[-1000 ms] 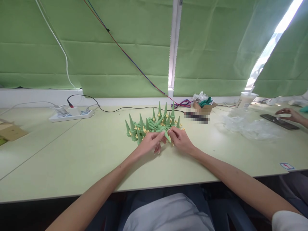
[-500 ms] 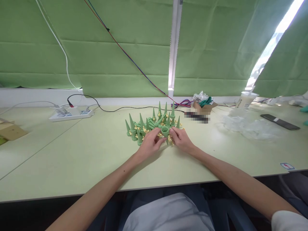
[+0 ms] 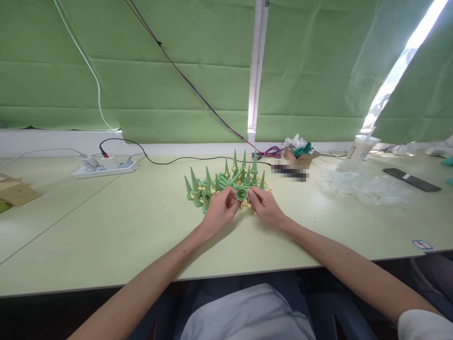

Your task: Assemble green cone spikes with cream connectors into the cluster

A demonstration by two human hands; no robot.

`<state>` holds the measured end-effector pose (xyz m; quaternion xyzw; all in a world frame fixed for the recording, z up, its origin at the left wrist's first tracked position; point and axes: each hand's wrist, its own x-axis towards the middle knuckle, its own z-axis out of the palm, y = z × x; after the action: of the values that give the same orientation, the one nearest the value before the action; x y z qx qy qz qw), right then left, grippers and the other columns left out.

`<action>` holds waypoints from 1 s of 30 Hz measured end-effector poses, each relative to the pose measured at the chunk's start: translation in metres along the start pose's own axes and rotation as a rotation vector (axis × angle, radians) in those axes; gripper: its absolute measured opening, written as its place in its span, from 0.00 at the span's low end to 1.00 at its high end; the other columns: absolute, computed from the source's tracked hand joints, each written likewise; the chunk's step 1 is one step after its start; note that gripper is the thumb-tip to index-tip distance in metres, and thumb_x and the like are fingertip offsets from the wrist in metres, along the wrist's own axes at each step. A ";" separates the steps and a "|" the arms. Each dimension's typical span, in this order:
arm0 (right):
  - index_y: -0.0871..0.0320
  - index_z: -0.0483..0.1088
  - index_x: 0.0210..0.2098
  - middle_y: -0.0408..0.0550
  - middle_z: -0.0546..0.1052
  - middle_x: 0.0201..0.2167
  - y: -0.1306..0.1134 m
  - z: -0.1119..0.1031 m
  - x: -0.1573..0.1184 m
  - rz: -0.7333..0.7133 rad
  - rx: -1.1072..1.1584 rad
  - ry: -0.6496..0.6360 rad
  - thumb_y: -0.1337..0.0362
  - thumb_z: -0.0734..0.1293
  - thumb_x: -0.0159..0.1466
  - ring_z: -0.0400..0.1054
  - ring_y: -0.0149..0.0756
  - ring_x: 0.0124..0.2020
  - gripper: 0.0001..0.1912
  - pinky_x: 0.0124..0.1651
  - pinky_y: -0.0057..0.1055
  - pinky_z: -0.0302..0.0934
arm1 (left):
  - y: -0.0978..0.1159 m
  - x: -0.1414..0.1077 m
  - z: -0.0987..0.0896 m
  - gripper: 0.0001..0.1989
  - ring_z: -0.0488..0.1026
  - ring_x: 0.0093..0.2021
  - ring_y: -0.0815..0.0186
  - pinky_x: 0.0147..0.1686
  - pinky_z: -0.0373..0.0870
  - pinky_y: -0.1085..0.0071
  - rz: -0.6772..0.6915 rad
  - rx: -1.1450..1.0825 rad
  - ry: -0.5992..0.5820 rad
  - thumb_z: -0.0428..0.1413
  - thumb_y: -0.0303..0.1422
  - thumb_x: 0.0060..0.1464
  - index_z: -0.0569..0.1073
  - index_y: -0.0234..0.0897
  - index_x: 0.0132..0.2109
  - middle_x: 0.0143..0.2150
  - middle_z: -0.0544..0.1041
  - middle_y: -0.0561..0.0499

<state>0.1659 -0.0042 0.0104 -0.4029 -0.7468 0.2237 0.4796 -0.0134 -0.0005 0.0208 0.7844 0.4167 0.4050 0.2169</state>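
Green covering (image 3: pixel 177 94) hangs behind the pale table (image 3: pixel 141 236). My left hand (image 3: pixel 220 206) pinches a hollow green cone (image 3: pixel 241 194), mouth toward me, just in front of the upright cones (image 3: pixel 209 182); my right hand (image 3: pixel 267 206) sits at its rim, grip unclear. Loosened fingers could drop it; forward knuckles could topple those. Front edge (image 3: pixel 247 273) well apart; room toward me.

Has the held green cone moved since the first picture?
Yes: the held green cone has turned. Its tip pointed toward the near side of the table; now its open end faces the viewer.
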 end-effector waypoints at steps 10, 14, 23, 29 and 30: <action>0.55 0.58 0.26 0.40 0.63 0.20 0.001 -0.003 0.002 -0.015 -0.022 0.037 0.52 0.56 0.72 0.55 0.30 0.22 0.20 0.29 0.29 0.52 | 0.003 0.004 -0.001 0.29 0.66 0.15 0.68 0.18 0.64 0.71 -0.310 -0.446 -0.244 0.40 0.55 0.64 0.67 0.36 0.29 0.16 0.68 0.53; 0.55 0.58 0.25 0.40 0.63 0.20 0.002 -0.002 0.001 -0.025 -0.008 -0.008 0.53 0.56 0.72 0.56 0.30 0.23 0.21 0.30 0.29 0.52 | 0.002 0.005 -0.002 0.29 0.68 0.16 0.69 0.16 0.64 0.71 -0.381 -0.620 -0.296 0.46 0.58 0.60 0.68 0.35 0.29 0.24 0.72 0.50; 0.54 0.54 0.25 0.40 0.62 0.18 0.007 -0.002 0.000 -0.003 0.011 -0.048 0.51 0.55 0.72 0.55 0.31 0.22 0.22 0.28 0.29 0.51 | 0.005 0.003 -0.011 0.22 0.67 0.18 0.69 0.17 0.64 0.72 -0.309 -0.644 -0.344 0.52 0.52 0.60 0.68 0.35 0.33 0.21 0.70 0.52; 0.54 0.53 0.24 0.39 0.60 0.17 0.005 -0.004 0.000 -0.002 -0.025 -0.060 0.52 0.54 0.72 0.54 0.31 0.21 0.22 0.28 0.30 0.50 | 0.005 -0.001 -0.011 0.17 0.64 0.17 0.71 0.21 0.63 0.73 -0.124 -0.341 -0.277 0.51 0.47 0.62 0.68 0.36 0.38 0.19 0.67 0.57; 0.54 0.53 0.24 0.39 0.60 0.17 0.006 -0.004 0.000 -0.003 -0.023 -0.065 0.52 0.53 0.72 0.54 0.31 0.21 0.22 0.28 0.30 0.50 | 0.005 -0.001 -0.010 0.16 0.64 0.18 0.72 0.21 0.63 0.74 -0.103 -0.306 -0.258 0.51 0.46 0.62 0.69 0.36 0.39 0.21 0.67 0.57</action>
<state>0.1716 -0.0009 0.0080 -0.3997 -0.7649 0.2273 0.4510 -0.0195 -0.0040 0.0293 0.7654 0.3585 0.3481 0.4056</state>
